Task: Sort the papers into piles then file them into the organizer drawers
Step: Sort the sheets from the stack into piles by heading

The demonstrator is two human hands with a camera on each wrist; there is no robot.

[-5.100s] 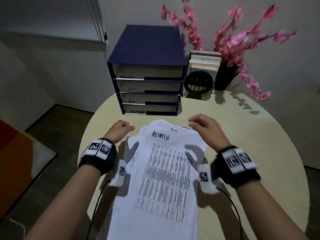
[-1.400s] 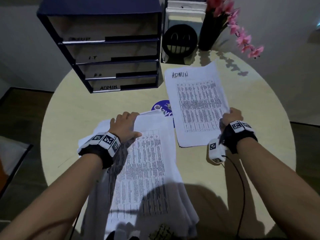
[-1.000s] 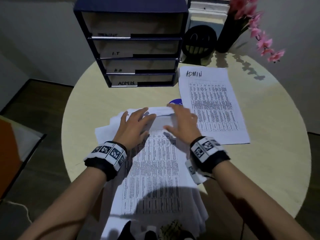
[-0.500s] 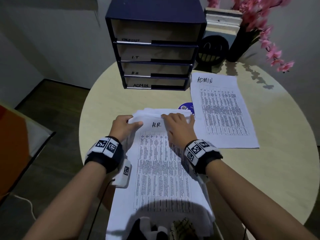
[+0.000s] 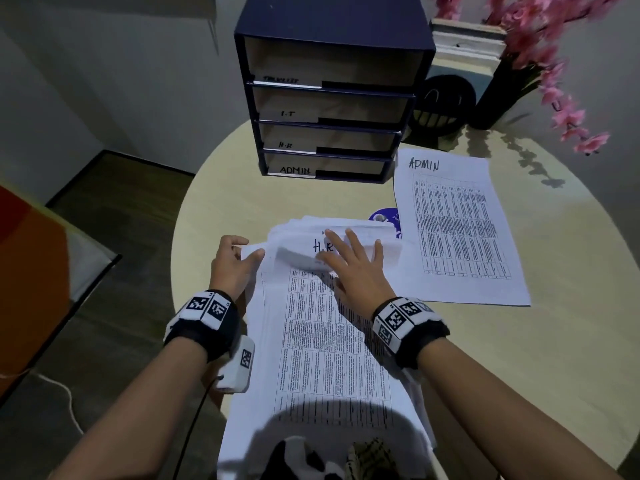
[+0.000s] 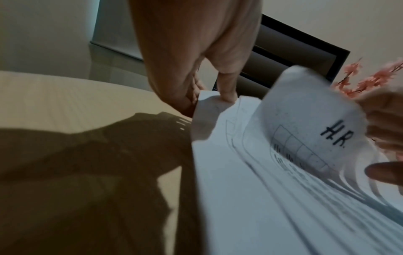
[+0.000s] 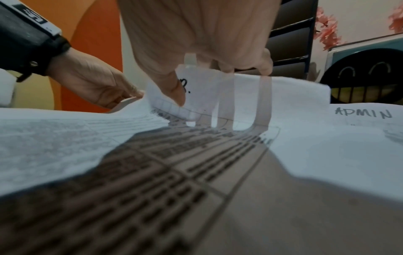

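Papers (image 5: pixel 322 341): thin, flat, printed white sheets

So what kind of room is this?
Probably a small office or home desk corner: a dark blue drawer organizer labelled I.T, H.R and ADMIN, printed white paper sheets and a round pale wooden table.

A black wristband (image 5: pixel 202 332) topped with white blocks bearing black square-patterned markers is being worn on each bare forearm. A small white camera unit (image 5: pixel 237 367) with a thin black cable (image 5: pixel 194 420) is being carried under the left wrist.
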